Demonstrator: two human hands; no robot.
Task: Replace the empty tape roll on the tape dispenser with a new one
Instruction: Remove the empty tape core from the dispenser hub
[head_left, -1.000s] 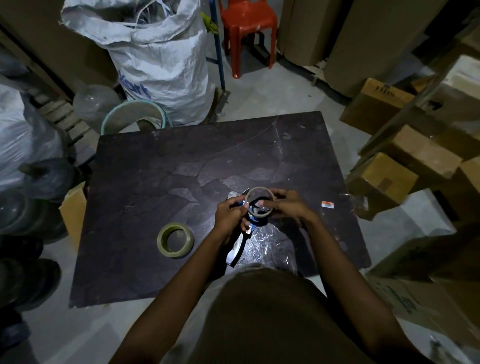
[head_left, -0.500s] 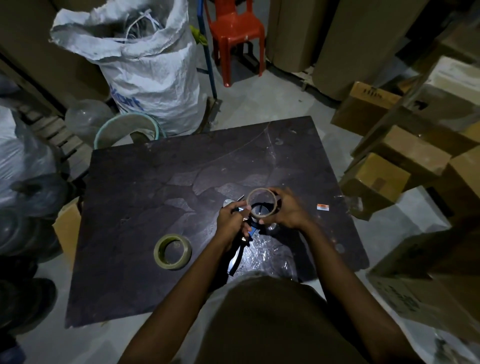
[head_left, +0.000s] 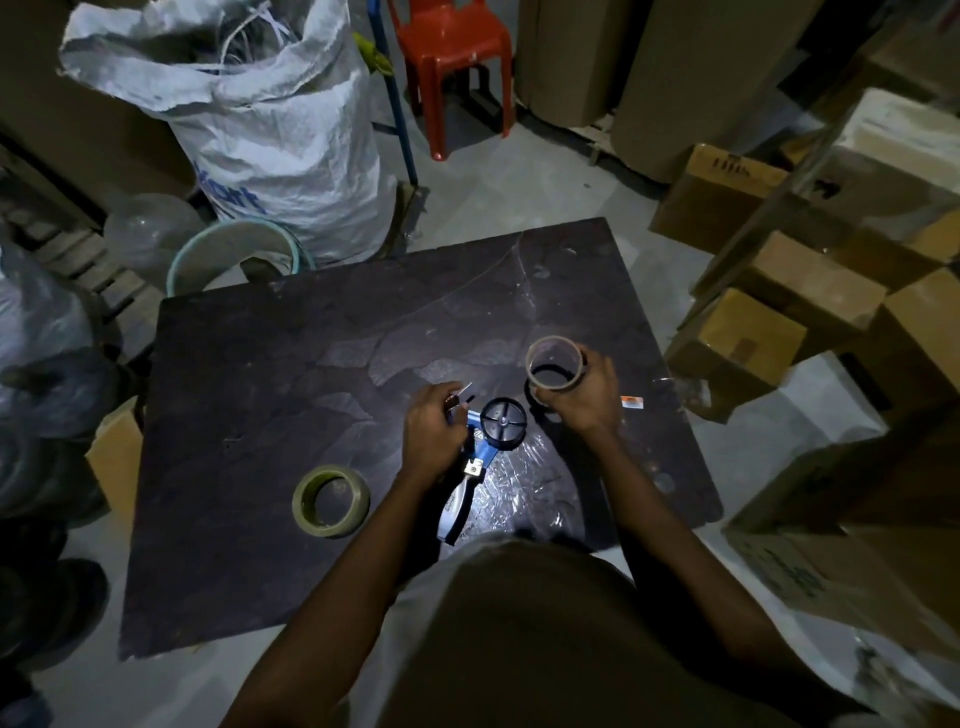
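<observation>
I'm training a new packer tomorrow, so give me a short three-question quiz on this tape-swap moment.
1. True or false: the empty core sits on the dispenser wheel.
2. Which hand holds the empty core? A) left B) right C) neither
3. Fill in: the full tape roll lies on the ____, touched by neither hand.
Key: 1 false, it is off the wheel, in the right hand. 2 B. 3 table.

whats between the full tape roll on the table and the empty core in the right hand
In the head view, the left hand, gripping the tape dispenser, lies between them.
</observation>
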